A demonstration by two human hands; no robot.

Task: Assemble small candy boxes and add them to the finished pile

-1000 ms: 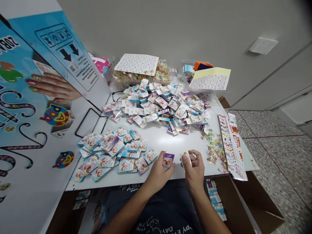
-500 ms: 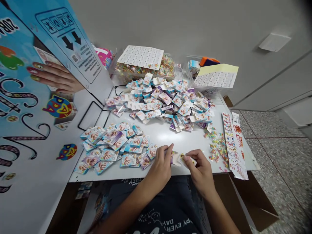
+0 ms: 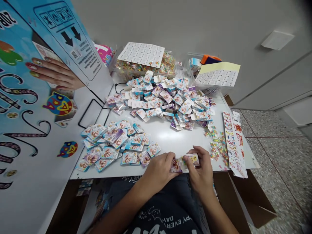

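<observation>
My left hand [image 3: 162, 167] is closed around a small purple printed carton [image 3: 175, 165], its end facing right. Between the thumb and fingers of my right hand [image 3: 200, 165] is a small sticker card [image 3: 193, 159] with yellow prints. The card's left end meets the carton's right end; how far it is inside, I cannot tell. Left of my hands lies a pile of flat closed cartons [image 3: 129, 158]. Beyond them a larger heap of cartons [image 3: 154, 103] spreads out, several with open flaps.
Small colourful wrapped pieces [image 3: 218, 146] lie at the right, beside long sticker strips [image 3: 231, 143]. Two clear bins [image 3: 170, 66] with printed sheets stand at the back. A large printed display box [image 3: 80, 74] borders the left side. An open brown box [image 3: 255, 201] stands below right.
My left hand has turned and closed more around the carton. My right hand has brought the card up against the carton's end, with more of the card showing.
</observation>
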